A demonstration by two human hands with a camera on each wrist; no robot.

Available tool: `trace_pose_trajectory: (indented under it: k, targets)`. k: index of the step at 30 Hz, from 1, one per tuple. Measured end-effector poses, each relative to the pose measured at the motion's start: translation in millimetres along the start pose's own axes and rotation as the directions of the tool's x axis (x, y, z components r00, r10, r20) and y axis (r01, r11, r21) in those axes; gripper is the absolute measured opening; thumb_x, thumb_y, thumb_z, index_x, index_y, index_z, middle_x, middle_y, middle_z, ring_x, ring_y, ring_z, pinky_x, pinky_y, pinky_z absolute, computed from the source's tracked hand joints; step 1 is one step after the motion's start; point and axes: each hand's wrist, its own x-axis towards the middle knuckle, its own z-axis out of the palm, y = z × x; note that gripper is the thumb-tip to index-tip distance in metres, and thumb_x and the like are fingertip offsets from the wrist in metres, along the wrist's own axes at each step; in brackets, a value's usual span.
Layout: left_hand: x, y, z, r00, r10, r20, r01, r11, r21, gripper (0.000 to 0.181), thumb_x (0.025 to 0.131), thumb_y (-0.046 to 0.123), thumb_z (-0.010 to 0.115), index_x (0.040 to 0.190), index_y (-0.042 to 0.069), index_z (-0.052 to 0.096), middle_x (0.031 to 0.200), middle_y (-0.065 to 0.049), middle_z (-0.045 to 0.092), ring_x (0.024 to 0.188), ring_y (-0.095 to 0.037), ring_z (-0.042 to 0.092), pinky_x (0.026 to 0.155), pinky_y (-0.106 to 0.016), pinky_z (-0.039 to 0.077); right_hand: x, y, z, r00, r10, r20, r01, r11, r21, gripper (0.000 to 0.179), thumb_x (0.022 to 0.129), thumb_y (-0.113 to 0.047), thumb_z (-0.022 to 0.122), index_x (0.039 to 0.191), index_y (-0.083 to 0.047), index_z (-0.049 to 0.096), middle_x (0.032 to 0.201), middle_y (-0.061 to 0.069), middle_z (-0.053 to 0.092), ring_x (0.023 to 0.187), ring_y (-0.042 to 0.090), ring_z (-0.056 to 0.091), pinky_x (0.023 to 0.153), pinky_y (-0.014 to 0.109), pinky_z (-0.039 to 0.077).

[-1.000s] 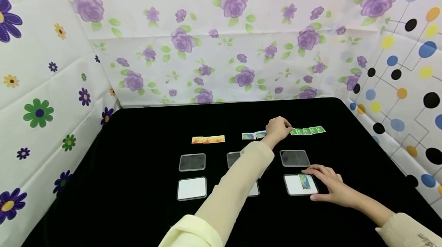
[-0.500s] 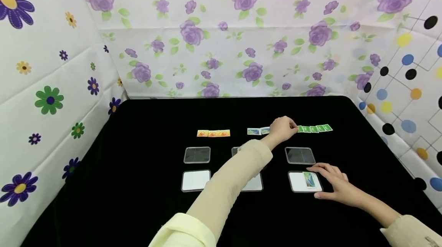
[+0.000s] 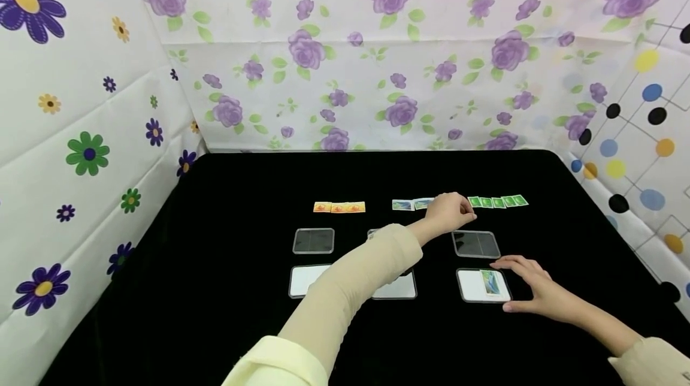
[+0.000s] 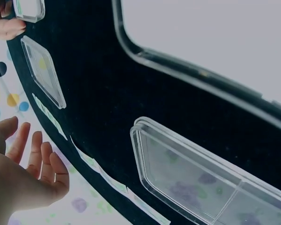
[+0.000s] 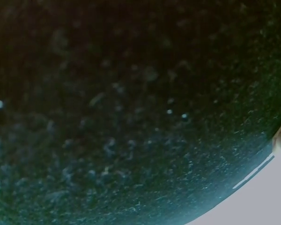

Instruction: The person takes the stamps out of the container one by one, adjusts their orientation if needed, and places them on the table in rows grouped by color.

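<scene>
My left hand (image 3: 447, 212) hovers at the near left end of the row of green stamps (image 3: 486, 202). In the left wrist view its fingers (image 4: 34, 157) are loosely bent, the thumb apart from the forefinger, nothing visible between them. My right hand (image 3: 544, 299) spans the right side of a clear case (image 3: 460, 301), fingertips at its far corner and thumb at its near corner. Inside, a blue-green stamp (image 3: 490, 283) lies upright at the right of a white insert. Blue stamps (image 3: 402, 205) are partly covered by my left hand.
Orange stamps (image 3: 339, 208) lie in a row at the back left. Clear lids (image 3: 314, 241) stand in a row before the stamps, with white-filled cases (image 3: 304, 281) nearer. My left forearm (image 3: 350, 287) partly hides the middle ones. Patterned cloth walls (image 3: 345, 50) enclose the black tabletop.
My left hand has drawn slightly back toward me from the green stamps, its fingertips now lower. The right hand stays at the case. The head view has shifted a little.
</scene>
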Motion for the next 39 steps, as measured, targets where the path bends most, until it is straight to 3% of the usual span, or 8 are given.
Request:
trace_pose_trajectory:
  k: [3,5,13,15,19,22,30,39]
  targets:
    - [-6.5,2.5,-0.3,1.000,0.024,0.020,-0.024,1.000,0.005,0.017,0.093,0.032,0.060,0.099,0.022,0.073,0.093,0.012,0.071,0.063,0.002,0.056,0.053,-0.011,0.039,-1.5,2,0,1.000,-0.001,-0.005,0.002,0.999,0.032,0.070,0.065,-0.027,0.085,0.124,-0.011,0.052,0.125,0.004,0.048,0.114,-0.009,0.024,0.079,0.054,0.036]
    - [-8.9,2.9,0.5,0.999,0.046,0.021,-0.046,0.999,0.014,0.016,0.092,0.033,0.060,0.097,0.025,0.073,0.090,0.014,0.070,0.062,0.003,0.055,0.053,-0.010,0.039,-2.0,3,0,1.000,0.008,-0.005,-0.008,0.999,0.042,0.069,0.065,-0.026,0.085,0.124,-0.011,0.052,0.126,-0.002,0.047,0.114,-0.015,0.021,0.084,0.046,0.035]
    - [-24.1,10.3,0.0,0.991,0.112,0.069,-0.118,0.988,0.096,0.018,0.092,0.036,0.060,0.099,0.026,0.073,0.091,0.014,0.070,0.071,0.005,0.057,0.056,-0.007,0.039,-1.6,5,0,1.000,0.007,0.002,-0.007,0.997,0.072,0.064,0.067,-0.021,0.084,0.123,-0.010,0.053,0.127,-0.014,0.042,0.115,-0.020,0.019,0.088,0.037,0.032]
    - [-28.1,12.0,0.6,0.990,0.121,0.074,-0.128,0.987,0.101,0.018,0.091,0.037,0.061,0.099,0.026,0.073,0.091,0.014,0.070,0.070,0.006,0.056,0.055,-0.006,0.038,-1.5,5,1,1.000,0.007,-0.007,-0.006,0.998,0.058,0.065,0.066,-0.022,0.084,0.122,-0.011,0.054,0.126,-0.015,0.043,0.115,-0.020,0.019,0.087,0.028,0.029]
    - [-37.9,16.2,0.4,0.986,0.137,0.095,-0.149,0.981,0.126,0.019,0.090,0.039,0.062,0.100,0.026,0.072,0.094,0.015,0.069,0.073,0.007,0.057,0.055,-0.005,0.037,-1.9,5,2,1.000,0.016,-0.008,-0.015,0.997,0.080,0.065,0.066,-0.021,0.084,0.122,-0.009,0.054,0.126,-0.015,0.042,0.115,-0.020,0.018,0.090,0.041,0.033]
    - [-45.1,19.1,1.9,0.981,0.152,0.123,-0.169,0.975,0.146,0.020,0.089,0.041,0.062,0.100,0.027,0.072,0.095,0.015,0.069,0.075,0.007,0.057,0.056,-0.005,0.036,-2.7,4,3,1.000,0.032,-0.001,-0.031,0.993,0.113,0.064,0.067,-0.019,0.083,0.123,-0.009,0.053,0.127,-0.013,0.041,0.114,-0.019,0.017,0.080,0.059,0.034]
    - [-57.7,23.5,13.6,0.963,0.184,0.199,-0.217,0.963,0.161,0.027,0.086,0.045,0.065,0.103,0.026,0.071,0.088,0.015,0.066,0.071,0.006,0.050,0.056,-0.005,0.034,-5.5,2,3,0.999,0.034,0.009,-0.035,0.990,0.137,0.065,0.068,-0.015,0.082,0.125,-0.008,0.051,0.131,-0.012,0.038,0.115,-0.017,0.015,0.078,0.064,0.033]
    - [-68.2,28.7,19.1,0.960,0.148,0.238,-0.187,0.971,0.151,0.038,0.082,0.052,0.066,0.109,0.025,0.069,0.102,0.014,0.070,0.079,0.006,0.060,0.055,-0.006,0.039,-4.9,3,2,0.998,0.043,0.036,-0.048,0.987,0.153,0.065,0.071,-0.015,0.081,0.128,-0.009,0.050,0.133,-0.007,0.038,0.116,-0.020,0.012,0.078,0.066,0.032]
